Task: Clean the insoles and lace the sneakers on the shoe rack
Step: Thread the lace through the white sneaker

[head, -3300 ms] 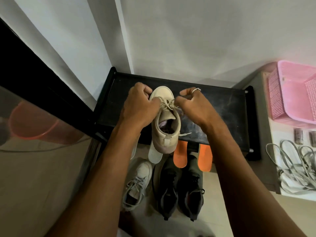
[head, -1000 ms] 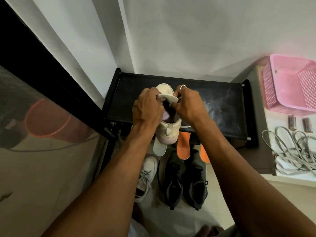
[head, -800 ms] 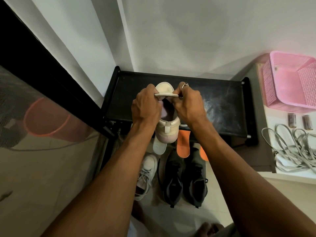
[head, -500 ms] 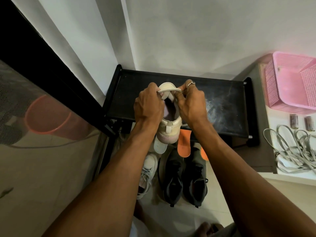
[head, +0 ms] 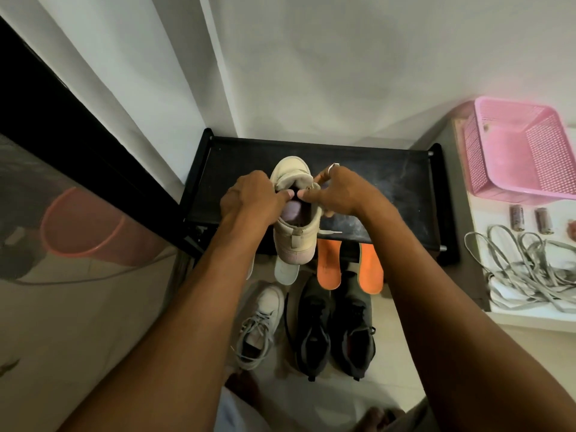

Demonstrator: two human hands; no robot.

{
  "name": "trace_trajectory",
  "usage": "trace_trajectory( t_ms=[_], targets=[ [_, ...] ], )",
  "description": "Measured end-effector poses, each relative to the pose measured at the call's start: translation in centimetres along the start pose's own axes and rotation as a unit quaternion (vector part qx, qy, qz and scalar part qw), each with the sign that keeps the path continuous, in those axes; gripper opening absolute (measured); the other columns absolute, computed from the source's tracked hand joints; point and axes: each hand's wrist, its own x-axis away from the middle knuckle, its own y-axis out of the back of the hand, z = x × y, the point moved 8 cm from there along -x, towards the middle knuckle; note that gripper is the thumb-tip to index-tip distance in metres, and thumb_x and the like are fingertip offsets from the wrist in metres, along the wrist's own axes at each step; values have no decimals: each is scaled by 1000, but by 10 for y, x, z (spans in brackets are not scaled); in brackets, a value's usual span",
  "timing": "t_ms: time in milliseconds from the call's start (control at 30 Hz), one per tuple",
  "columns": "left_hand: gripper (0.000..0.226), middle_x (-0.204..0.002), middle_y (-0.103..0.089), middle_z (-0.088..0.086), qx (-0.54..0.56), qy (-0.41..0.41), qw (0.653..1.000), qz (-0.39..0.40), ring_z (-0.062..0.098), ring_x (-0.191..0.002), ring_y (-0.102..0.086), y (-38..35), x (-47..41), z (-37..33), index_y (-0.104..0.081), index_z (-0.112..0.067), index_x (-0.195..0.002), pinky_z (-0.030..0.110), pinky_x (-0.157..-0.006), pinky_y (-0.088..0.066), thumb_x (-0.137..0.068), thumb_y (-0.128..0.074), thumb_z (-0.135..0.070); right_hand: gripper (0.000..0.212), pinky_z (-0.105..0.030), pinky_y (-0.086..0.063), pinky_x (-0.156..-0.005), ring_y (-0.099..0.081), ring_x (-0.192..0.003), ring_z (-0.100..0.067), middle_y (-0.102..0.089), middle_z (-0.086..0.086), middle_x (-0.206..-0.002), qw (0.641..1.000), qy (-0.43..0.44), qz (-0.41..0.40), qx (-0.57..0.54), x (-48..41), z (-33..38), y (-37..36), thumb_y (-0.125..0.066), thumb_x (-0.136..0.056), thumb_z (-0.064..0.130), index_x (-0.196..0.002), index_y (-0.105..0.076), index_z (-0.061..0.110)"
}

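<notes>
At frame centre, against a plain white wall corner, a black shoe rack with a dusty, scuffed top shelf. On it, heel toward the camera, a beige sneaker. Left hand is curled over the sneaker's left side; right hand, with a ring on one finger, is curled over the right side. Thumbs of both hands meet at the shoe opening, pressing at the tongue. One lace end trails on the shelf right of the heel.

Lower centre: two orange insoles and a white insole stick out from under the top shelf. On the pale tiled floor below them, a white sneaker with grey laces, and just right of it a pair of dark sneakers.

Right edge: a white desk carries a pink plastic basket, two small dark cylinders and a tangle of grey laces.

Left: a dark glossy panel reflecting a pinkish bucket shape.

No brand, label or writing legible anywhere.
</notes>
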Motion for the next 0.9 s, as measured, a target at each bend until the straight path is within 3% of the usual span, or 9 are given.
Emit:
trace_trajectory(
  t_ms=[133,267,333,400,600,733,900],
  targets=[
    [44,-104,-65,8,-4,32,999,12,24,-82,-56,16,10,0,-66,-12,-114,35,-64,-40,-96,-60,-51,39,-28,-46,-64,-65,-66,-13,-69,1,-71,1000,-8,10,26,11,3,7,-68,-90,51,-79,-70,13],
    [36,-110,-65,12,-26,38,999,-9,30,-92,-61,32,20,-3,-65,-9,-115,36,-69,-42,-97,-62,-40,47,-28,-42,-58,-59,-62,-14,-64,1,-68,998,-32,-24,53,17,8,19,-66,-89,57,-75,-67,12],
    [32,-100,-62,8,-25,41,999,1,28,-91,-61,32,22,-1,-66,-8,-111,36,-68,-40,-97,-63,-36,49,-29,-37,-54,-49,-53,-14,-55,1,-61,995,-47,-35,78,22,10,26,-66,-90,54,-66,-60,11],
    [30,-95,-67,4,-2,46,999,17,27,-86,-64,29,22,2,-69,-7,-101,34,-63,-41,-93,-65,-35,44,-28,-36,-53,-49,-53,-15,-58,-1,-64,993,-52,-31,102,27,13,29,-66,-91,44,-63,-58,11],
    [29,-72,-67,8,150,88,978,113,22,-61,-57,19,31,-3,-69,-6,-83,28,-61,-43,-89,-66,-34,30,-29,-49,-71,-66,-71,-14,-75,-3,-82,997,-15,37,59,36,41,19,-63,-95,35,-86,-74,9],
    [22,-75,-66,5,251,112,953,124,17,-61,-50,17,30,-7,-73,-8,-88,25,-53,-38,-86,-68,-29,24,-32,-53,-73,-72,-76,-22,-77,-7,-83,999,-3,27,25,39,56,23,-64,-91,28,-88,-74,6],
    [18,-62,-63,5,272,110,945,143,13,-54,-44,17,35,-16,-71,-7,-91,24,-50,-34,-92,-68,-25,19,-29,-48,-67,-74,-86,-24,-76,-9,-87,1000,-1,14,-19,39,58,29,-61,-94,16,-95,-74,2]
  ],
)
